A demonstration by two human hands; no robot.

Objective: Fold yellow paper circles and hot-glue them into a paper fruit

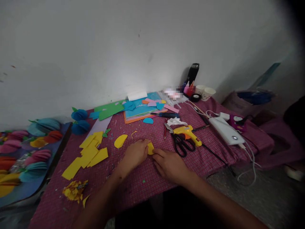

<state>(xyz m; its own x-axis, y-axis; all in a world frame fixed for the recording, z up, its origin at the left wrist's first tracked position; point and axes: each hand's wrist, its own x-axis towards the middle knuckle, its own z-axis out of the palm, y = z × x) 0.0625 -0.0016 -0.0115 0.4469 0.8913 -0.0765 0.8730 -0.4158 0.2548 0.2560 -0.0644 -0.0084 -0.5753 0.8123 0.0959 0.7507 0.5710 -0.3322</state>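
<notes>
A small piece of yellow paper (151,148) lies between my two hands, low over the cloth. My left hand (137,153) is closed on its left side, fingers together. On the opposite edge, the thumb and fingertips of my right hand (169,163) pinch it. Part of the paper is hidden behind the fingers. Left of my left hand sits a folded yellow half-round of paper (120,141). Farther left, several yellow paper rectangles (91,152) overlap in a loose pile. Black-handled scissors (183,144) and a yellow glue gun (187,131) rest beyond my right hand.
Crumpled yellow scraps (75,190) lie near the front left. Coloured sheets (140,106) are stacked toward the wall. A white power bank (226,131) with cables, paper cups (208,93) and a black flask (192,73) stand at right. Paper balls (39,156) fill the left side.
</notes>
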